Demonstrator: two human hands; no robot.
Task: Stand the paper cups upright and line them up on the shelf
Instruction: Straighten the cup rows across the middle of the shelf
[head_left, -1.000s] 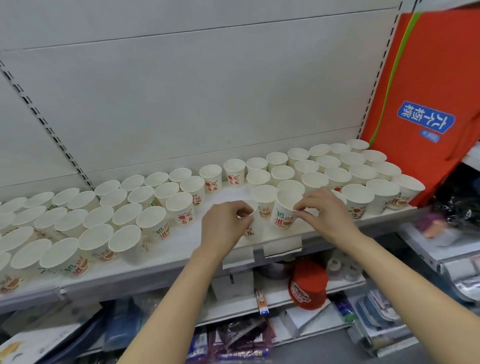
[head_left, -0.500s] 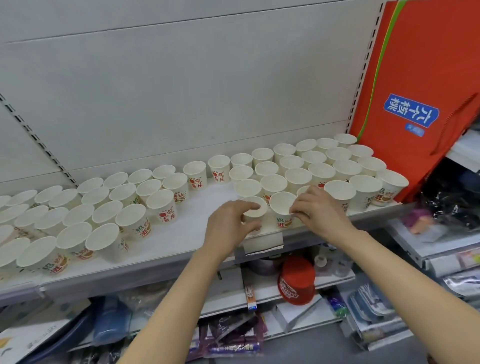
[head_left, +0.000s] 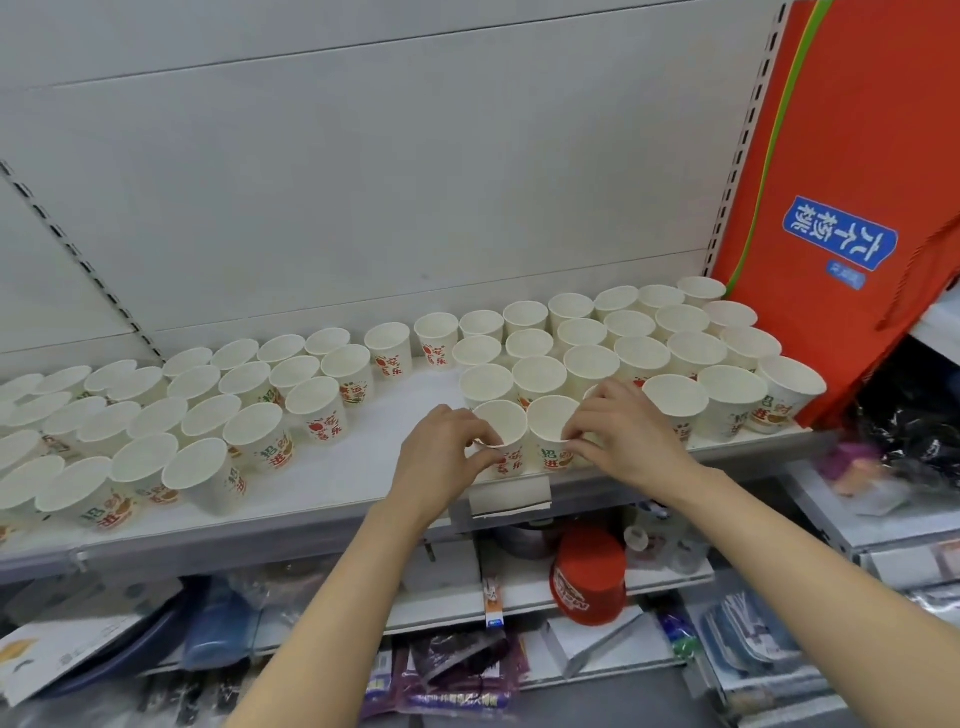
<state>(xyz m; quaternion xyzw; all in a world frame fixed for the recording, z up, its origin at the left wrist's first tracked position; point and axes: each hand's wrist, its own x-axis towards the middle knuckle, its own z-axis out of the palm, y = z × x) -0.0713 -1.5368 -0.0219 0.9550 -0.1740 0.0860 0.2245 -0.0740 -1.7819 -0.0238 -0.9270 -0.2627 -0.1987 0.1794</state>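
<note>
Left hand (head_left: 441, 457) grips one front cup (head_left: 501, 431); right hand (head_left: 623, 431) pinches its neighbour (head_left: 551, 428).

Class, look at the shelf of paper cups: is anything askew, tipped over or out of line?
No cup has tipped over. The odd part is a bare strip of shelf splitting the left block of cups from the right block, so the rows do not join.

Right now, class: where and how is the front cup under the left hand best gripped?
Pinch the cup by its sides just under the rim, from the front left as the left hand does: it stands upright, with neighbours close behind and right.
</note>
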